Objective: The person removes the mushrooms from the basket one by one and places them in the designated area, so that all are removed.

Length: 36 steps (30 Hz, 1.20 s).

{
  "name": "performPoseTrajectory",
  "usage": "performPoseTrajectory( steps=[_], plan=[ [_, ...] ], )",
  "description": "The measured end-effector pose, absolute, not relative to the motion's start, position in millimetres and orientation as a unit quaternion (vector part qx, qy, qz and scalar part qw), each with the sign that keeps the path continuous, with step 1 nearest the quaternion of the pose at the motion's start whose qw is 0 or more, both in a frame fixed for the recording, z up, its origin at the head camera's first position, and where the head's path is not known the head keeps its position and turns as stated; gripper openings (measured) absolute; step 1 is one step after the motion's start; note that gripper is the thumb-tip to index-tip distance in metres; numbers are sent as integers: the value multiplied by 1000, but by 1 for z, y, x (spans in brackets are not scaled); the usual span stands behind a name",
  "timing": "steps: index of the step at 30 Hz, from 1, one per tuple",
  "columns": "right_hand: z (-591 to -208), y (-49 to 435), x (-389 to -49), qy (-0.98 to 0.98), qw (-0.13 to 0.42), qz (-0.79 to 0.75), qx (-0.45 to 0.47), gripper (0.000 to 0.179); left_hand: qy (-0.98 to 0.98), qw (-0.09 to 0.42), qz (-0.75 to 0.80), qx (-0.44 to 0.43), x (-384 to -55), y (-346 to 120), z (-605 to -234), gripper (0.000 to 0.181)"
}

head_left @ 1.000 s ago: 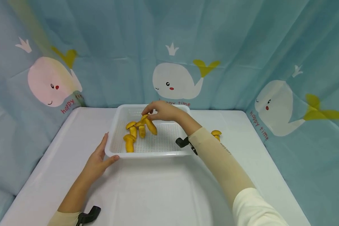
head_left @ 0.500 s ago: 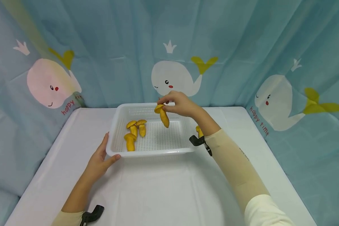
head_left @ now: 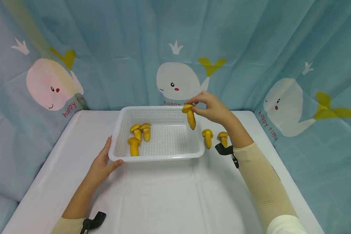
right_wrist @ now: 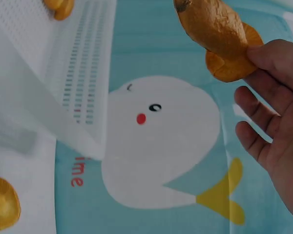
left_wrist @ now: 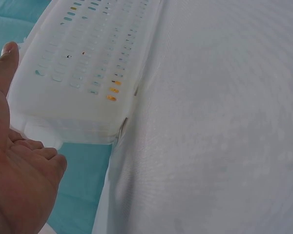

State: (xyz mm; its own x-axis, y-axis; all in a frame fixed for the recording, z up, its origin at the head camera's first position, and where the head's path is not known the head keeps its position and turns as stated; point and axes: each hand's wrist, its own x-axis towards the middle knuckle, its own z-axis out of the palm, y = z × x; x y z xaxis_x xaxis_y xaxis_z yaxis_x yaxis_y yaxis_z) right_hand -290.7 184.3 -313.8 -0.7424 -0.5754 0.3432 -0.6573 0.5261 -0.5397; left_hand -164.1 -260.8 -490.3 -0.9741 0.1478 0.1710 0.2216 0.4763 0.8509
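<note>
Fingers point(head_left: 199, 97) pinching one mushroom point(head_left: 191, 119), five others point(head_left: 207, 138), one basket point(head_left: 161, 158)

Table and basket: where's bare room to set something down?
Bare: the table on the near side of the basket, and inside it, right of its three mushrooms. Crowded: the basket's left end, with those mushrooms and the left hand; just right of the basket, two loose mushrooms and the right hand, pinching another mushroom.

Left hand point(head_left: 100, 166): low, thumb set apart from curled fingers. Right hand point(head_left: 212, 108): aloft, thumb and fingertips pinching. Left forearm point(head_left: 79, 198), right forearm point(head_left: 260, 182): extended forward.
</note>
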Motion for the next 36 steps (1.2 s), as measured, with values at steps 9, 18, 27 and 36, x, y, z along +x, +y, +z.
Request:
performPoseTrajectory(
  steps=[9, 18, 27, 36],
  plan=[
    [-319, 223, -273, -879, 97, 331, 328, 24, -862, 41, -493, -108, -160, -262, -488, 112],
    [-335, 263, -260, -896, 108, 327, 281, 25, -860, 43, -496, -111, -159, -262, -485, 109],
    [-359, 304, -249, -911, 106, 334, 216, 25, -861, 40, -495, -109, -158, -258, -484, 109],
    [-387, 335, -249, -917, 92, 345, 177, 26, -863, 41, -492, -105, -160, -260, -485, 110]
  ],
)
